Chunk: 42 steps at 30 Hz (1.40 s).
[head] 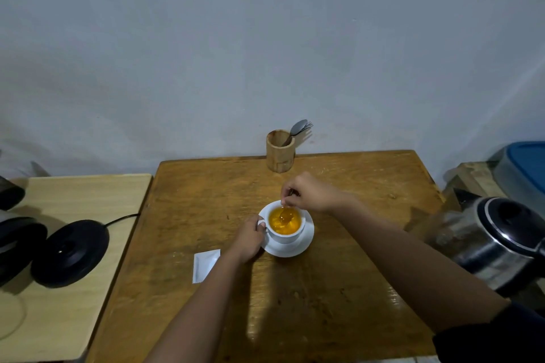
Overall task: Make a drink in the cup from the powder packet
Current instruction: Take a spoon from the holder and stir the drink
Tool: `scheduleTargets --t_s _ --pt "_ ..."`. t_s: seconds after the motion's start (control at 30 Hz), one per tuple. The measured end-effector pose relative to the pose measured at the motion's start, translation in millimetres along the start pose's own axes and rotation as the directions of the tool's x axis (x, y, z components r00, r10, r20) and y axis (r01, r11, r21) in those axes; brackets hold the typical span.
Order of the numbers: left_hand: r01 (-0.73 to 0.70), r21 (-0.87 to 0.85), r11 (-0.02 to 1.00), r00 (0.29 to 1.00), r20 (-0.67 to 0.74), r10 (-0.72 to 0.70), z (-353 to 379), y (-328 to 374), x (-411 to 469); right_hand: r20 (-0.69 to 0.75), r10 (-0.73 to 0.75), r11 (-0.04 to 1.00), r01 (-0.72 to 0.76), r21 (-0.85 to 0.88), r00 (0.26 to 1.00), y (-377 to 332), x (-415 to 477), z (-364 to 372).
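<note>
A white cup (287, 235) full of orange drink stands on a white saucer (303, 242) in the middle of the brown wooden table (339, 274). My left hand (249, 240) grips the cup's handle on its left side. My right hand (309, 193) hovers just behind the cup, pinching the handle of a spoon (285, 215) whose bowl dips into the drink. A white powder packet (205, 265) lies flat on the table, left of my left forearm.
A wooden holder (280, 151) with a spoon and fork stands at the table's far edge. A steel kettle (495, 244) sits at the right edge. Its black base (70, 253) with cord rests on a lighter table (88, 191) to the left.
</note>
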State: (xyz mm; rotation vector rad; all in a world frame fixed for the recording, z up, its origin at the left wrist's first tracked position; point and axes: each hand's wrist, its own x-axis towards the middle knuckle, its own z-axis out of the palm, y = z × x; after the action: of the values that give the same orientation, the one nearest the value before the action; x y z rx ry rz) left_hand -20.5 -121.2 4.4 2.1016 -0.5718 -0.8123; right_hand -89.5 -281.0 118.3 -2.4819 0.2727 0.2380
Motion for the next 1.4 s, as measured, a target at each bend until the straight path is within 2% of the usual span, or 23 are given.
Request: scheduleTargets --t_s 0.13,0.3,0.43,0.53,0.63,0.73,0.83,1.0,1.1,1.23,1.4 --pt "-0.014 0.01 1.0 1.0 -0.013 0.014 0.8 0.9 -0.1 0.078 -0.033 0.995 0.04 -0.092 0.996 -0.1 4.0 0.1" --pt "-0.042 0.047 0.998 0.999 -0.018 0.043 1.2 -0.3 0.4 0.019 0.053 0.999 -0.052 -0.006 0.998 1.2 7.0 0.6" --pt "-0.043 0.043 0.998 0.999 -0.015 0.044 0.1 -2.8 1.4 -0.104 0.249 0.951 -0.222 0.217 0.963 12.0 8.9 9.5" --pt "-0.044 0.033 0.998 0.999 -0.006 0.044 -0.7 -3.4 1.6 -0.116 0.419 0.83 -0.328 0.452 0.9 22.4 7.6 15.7" --pt "-0.04 0.02 0.999 0.999 -0.001 0.04 -0.8 -4.4 1.2 -0.148 0.504 0.711 -0.311 0.63 0.851 27.4 5.9 25.7" --pt "-0.047 0.024 0.999 0.999 0.007 0.047 -1.0 -6.0 2.3 -0.219 0.537 0.679 -0.263 0.686 0.815 26.5 3.8 35.0" --pt "-0.05 0.029 0.998 0.999 0.007 0.05 -1.4 -5.8 2.3 -0.309 0.478 0.766 -0.218 0.605 0.823 23.4 2.2 38.4" --pt "-0.039 0.013 0.999 0.999 0.009 0.039 -0.9 -4.5 1.1 -0.345 0.259 0.941 -0.155 0.3 0.902 14.4 -1.1 35.7" --pt "-0.03 0.026 0.999 0.999 0.01 0.03 -1.6 -2.9 2.0 -0.266 0.14 0.988 -0.116 0.104 0.954 7.1 -6.0 30.9" --pt "-0.021 0.034 0.999 1.0 0.005 0.021 -0.9 -0.3 3.2 -0.094 0.076 0.993 -0.084 -0.083 0.993 -0.3 -11.3 22.2" --pt "-0.009 0.031 0.999 0.999 0.035 0.008 -3.1 2.0 3.6 0.021 0.062 0.988 -0.058 -0.144 0.998 -6.4 -17.0 17.7"
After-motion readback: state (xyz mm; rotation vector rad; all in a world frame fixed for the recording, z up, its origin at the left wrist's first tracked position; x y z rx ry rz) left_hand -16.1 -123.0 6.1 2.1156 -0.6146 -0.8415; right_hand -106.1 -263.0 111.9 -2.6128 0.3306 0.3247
